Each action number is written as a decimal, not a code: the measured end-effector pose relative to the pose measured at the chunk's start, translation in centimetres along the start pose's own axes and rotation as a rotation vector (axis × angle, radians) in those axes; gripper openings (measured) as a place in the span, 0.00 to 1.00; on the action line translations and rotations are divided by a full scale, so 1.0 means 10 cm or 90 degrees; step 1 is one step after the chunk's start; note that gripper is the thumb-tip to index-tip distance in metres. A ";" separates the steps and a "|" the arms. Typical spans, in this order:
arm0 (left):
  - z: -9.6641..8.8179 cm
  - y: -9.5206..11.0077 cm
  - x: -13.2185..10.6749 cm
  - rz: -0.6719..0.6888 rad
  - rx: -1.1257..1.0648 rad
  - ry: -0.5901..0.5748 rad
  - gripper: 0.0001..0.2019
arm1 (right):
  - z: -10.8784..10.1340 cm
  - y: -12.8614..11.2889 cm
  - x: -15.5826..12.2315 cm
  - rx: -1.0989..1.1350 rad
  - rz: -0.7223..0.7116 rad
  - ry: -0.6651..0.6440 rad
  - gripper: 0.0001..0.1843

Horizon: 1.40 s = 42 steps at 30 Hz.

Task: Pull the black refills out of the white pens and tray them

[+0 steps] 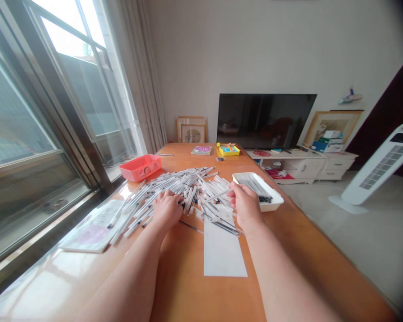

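Observation:
A large heap of white pens with black caps and tips (168, 181) spreads across the middle of the table. My left hand (167, 208) rests at the near side of the heap, its fingers curled by some short black-ended pieces; what they hold, if anything, is hidden. Between the thumb and fingers of my right hand (244, 201) is a pale pen barrel (219, 195), pointing left over the heap. Beside that hand, a white tray (272, 206) holds many dark-tipped pens or refills lying side by side. A white sheet of paper (223, 255) lies partly under the heap's near edge.
A pink bin (141, 169) stands on the left of the wooden table (188, 281), with a booklet (94, 228) nearer me under some pens. Toward the far end are a colourful book (201, 150) and a yellow box (229, 151). A tower fan (378, 165) stands right of the table.

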<state>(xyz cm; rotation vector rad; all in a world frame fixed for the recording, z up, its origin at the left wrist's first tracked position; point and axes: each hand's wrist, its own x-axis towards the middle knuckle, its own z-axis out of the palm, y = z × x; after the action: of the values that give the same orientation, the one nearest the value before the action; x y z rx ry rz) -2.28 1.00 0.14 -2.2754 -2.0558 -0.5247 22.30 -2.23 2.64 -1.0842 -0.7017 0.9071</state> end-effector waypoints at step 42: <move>-0.15 0.13 -0.02 -0.097 -0.543 0.018 0.18 | 0.00 -0.02 -0.02 0.013 -0.009 -0.010 0.18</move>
<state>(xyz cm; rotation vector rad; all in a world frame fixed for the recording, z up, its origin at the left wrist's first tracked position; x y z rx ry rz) -1.39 0.32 1.79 -2.4163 -2.2792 -1.7053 22.23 -2.44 2.87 -1.0539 -0.7118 0.9093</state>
